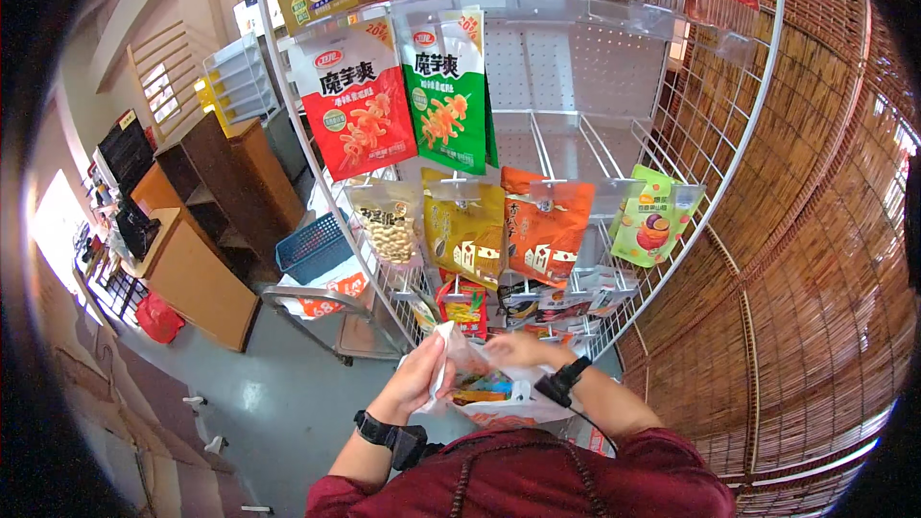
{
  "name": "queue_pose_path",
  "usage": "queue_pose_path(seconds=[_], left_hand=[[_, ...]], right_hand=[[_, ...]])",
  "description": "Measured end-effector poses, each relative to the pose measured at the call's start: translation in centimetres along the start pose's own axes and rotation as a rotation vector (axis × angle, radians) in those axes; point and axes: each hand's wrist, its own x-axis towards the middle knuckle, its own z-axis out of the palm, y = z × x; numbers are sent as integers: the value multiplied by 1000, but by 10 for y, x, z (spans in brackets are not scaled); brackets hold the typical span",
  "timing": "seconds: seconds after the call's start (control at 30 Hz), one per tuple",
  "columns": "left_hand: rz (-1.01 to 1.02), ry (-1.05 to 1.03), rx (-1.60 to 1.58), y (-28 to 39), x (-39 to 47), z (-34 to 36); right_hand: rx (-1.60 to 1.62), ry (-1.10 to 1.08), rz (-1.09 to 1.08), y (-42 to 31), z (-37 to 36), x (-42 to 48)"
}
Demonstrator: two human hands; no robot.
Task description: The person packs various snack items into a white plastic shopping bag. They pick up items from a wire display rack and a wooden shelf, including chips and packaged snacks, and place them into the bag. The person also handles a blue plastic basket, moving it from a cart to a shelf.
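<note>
A white plastic bag (514,414) with orange-red print hangs in front of my body, its mouth spread apart. Colourful snack packets (478,396) show inside it. My left hand (421,380) grips the bag's rim on the left, with a fold of plastic standing up between thumb and fingers. At the far right side of the mouth, my right hand (519,350) is blurred, its fingers closed on the thin plastic. Just beyond the bag, a red and yellow packet (464,307) hangs low on a wire display rack (748,119).
Higher hooks hold a red pouch (360,104), a green pouch (446,93), an orange pouch (548,226) and a light green pouch (653,219). Left of the rack stands a metal cart (363,327) with a blue basket (313,248). A bamboo blind (813,288) borders the right side.
</note>
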Motion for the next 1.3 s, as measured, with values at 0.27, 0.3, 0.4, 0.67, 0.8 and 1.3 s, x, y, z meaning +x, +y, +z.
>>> queue_pose_path(seconds=[0.27, 0.3, 0.4, 0.67, 0.8, 1.3], left_hand=[[-101, 66, 46, -35, -40, -29], [-108, 53, 60, -34, -43, -31], [-124, 127, 29, -36, -52, -36], [-48, 329, -34, -36, -87, -68], [6, 384, -46, -27, -97, -73], [25, 491, -101, -15, -133, -117]], right_hand=[[258, 713, 64, 8, -77, 36], [230, 830, 108, 12, -82, 46], [278, 934, 37, 13, -98, 73], [-61, 1226, -136, -42, -46, 125], [-135, 955, -225, -39, -29, 184], [388, 776, -337, -73, -69, 269]])
